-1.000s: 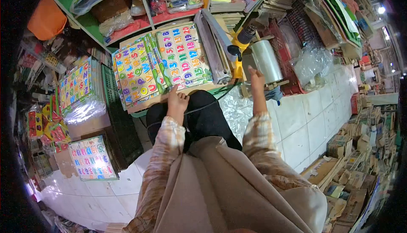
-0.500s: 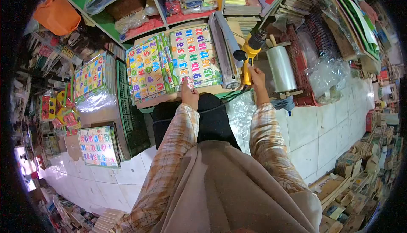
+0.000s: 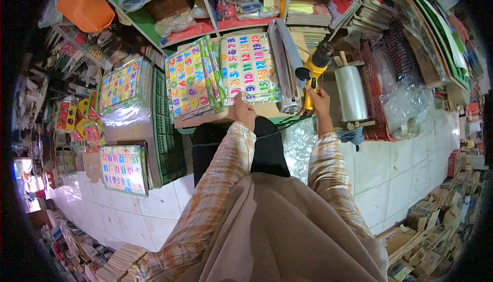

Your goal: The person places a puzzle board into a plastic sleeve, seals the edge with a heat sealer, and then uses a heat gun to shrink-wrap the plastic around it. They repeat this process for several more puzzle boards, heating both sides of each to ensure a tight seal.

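Note:
My left hand (image 3: 244,111) rests at the near edge of a number board (image 3: 249,69), a finger on its lower left corner. My right hand (image 3: 319,102) is wrapped round the handle of a yellow and black heat gun (image 3: 317,65), whose dark nozzle points away from me. Between board and heat gun lies a long grey sealer (image 3: 285,66). Left of the number board sit overlapping alphabet boards (image 3: 191,81) on the low work surface.
A roll of clear film (image 3: 351,93) stands right of the heat gun, beside a red crate (image 3: 377,112). Stacked wrapped boards (image 3: 120,84) and a lower number board stack (image 3: 123,169) are at the left. Shelves (image 3: 244,24) rise behind.
The view has shifted, so the scene appears farther right. Both hands keep nearly the same places, the left at the board and the right on the heat gun.

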Available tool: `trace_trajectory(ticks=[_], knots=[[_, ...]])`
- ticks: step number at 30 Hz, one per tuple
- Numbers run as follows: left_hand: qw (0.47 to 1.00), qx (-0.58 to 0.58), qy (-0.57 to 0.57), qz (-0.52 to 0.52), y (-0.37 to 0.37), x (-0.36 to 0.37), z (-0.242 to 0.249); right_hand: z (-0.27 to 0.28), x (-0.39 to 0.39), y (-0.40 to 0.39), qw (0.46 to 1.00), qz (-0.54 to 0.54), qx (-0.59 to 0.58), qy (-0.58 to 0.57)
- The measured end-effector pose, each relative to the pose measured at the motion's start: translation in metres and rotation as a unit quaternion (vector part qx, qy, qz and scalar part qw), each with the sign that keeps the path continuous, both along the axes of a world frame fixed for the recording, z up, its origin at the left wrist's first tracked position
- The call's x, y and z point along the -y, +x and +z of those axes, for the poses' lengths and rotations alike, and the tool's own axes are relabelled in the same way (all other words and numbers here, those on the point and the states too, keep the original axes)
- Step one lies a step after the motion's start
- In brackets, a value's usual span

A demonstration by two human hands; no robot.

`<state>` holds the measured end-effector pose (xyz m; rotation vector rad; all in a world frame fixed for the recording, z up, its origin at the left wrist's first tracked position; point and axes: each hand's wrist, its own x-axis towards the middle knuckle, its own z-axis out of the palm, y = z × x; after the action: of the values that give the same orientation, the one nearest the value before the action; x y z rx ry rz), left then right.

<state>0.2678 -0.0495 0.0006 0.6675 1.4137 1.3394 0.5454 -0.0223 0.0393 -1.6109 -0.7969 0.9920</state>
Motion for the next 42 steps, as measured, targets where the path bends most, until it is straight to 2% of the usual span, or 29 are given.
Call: trace_trajectory(ticks=[2,3,5,6,8,10,11,12,14,15,18,21,24,29,31,34,36,39,42], knots=[[0.995,0.091,0.001,0.042,0.001,-0.006,-0.008,0.003,0.001,-0.001,1.0,0.003,0.004,0.001],[0.997,0.051,0.006,0.056,0.003,-0.008,-0.011,0.005,0.001,-0.002,1.0,-0.001,0.003,0.005],[0.993,0.085,0.009,0.079,0.008,-0.01,0.005,0.0,0.001,-0.001,1.0,-0.01,0.001,0.012],[0.984,0.157,0.005,0.088,0.01,-0.008,0.016,-0.005,0.0,0.001,1.0,-0.011,0.004,0.011],[0.945,0.289,-0.053,0.141,0.015,-0.01,0.032,-0.017,-0.003,0.007,1.0,-0.012,0.012,0.008],[0.874,0.404,-0.153,0.225,0.017,-0.033,0.043,-0.015,-0.004,0.005,1.0,-0.017,0.024,0.011],[0.859,0.431,-0.163,0.223,0.014,-0.04,0.031,-0.011,-0.002,0.003,0.999,-0.019,0.03,0.012],[0.862,0.432,-0.153,0.216,0.013,-0.042,0.019,-0.006,-0.001,0.001,1.0,-0.013,0.02,0.013],[0.868,0.435,-0.131,0.201,0.014,-0.037,0.029,0.001,0.002,0.001,1.0,0.0,0.001,0.016],[0.885,0.391,-0.145,0.206,0.015,-0.034,0.033,0.002,0.002,-0.001,1.0,-0.008,0.009,0.01],[0.894,0.381,-0.118,0.207,0.017,-0.041,0.027,0.009,0.003,-0.004,0.999,-0.024,0.024,-0.007],[0.885,0.407,-0.09,0.208,0.021,-0.058,0.028,0.022,0.007,-0.01,0.999,-0.02,0.026,-0.007],[0.837,0.474,-0.157,0.223,0.021,-0.069,0.027,0.01,0.003,-0.006,1.0,-0.007,0.023,0.012],[0.876,0.419,-0.122,0.206,0.017,-0.066,0.003,-0.003,0.002,0.001,0.999,-0.016,0.028,0.021],[0.958,0.201,0.042,0.198,0.031,-0.056,-0.001,-0.006,0.0,0.001,0.999,-0.014,0.028,0.022],[0.936,0.294,0.024,0.192,0.033,-0.047,0.034,-0.008,-0.001,0.002,0.999,-0.013,0.023,0.035],[0.871,0.447,-0.041,0.198,0.029,-0.056,0.042,-0.008,0.0,0.002,0.999,-0.01,0.027,0.035],[0.877,0.451,-0.038,0.163,0.025,-0.059,0.021,-0.003,0.001,0.001,0.999,-0.01,0.032,0.022],[0.856,0.479,-0.009,0.197,0.031,-0.058,0.022,-0.007,-0.001,-0.001,0.999,-0.012,0.009,0.043]])
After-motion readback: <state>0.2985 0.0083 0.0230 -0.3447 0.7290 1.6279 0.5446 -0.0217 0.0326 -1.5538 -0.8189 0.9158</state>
